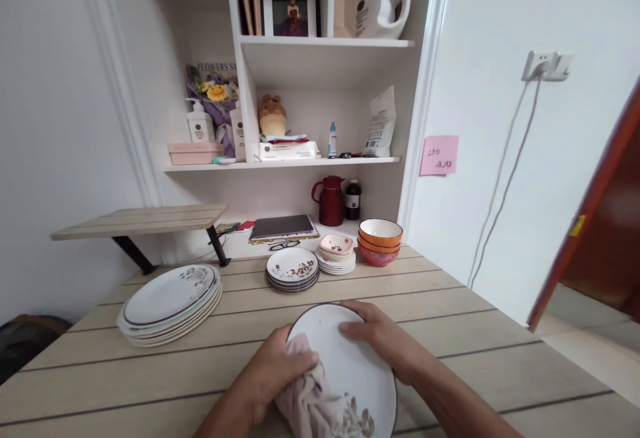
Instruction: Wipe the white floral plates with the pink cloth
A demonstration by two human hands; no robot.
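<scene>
A white plate (353, 365) with a dark rim and a grey leaf pattern is held tilted over the near part of the table. My right hand (377, 338) grips its upper right edge, thumb on the face and fingers behind. At the left edge my left hand (280, 368) is closed on a pale pink cloth (310, 395), pinching it against the plate. The cloth hangs over the plate's lower left part and partly covers the pattern.
On the wooden table (240, 331) stand a stack of large plates (170, 295), small plates (293, 268), saucers with a square dish (336, 246) and bowls (380, 241). Behind are eyeglasses (285, 245), a laptop (283, 227), a red jug (331, 201) and a small raised shelf (140, 220).
</scene>
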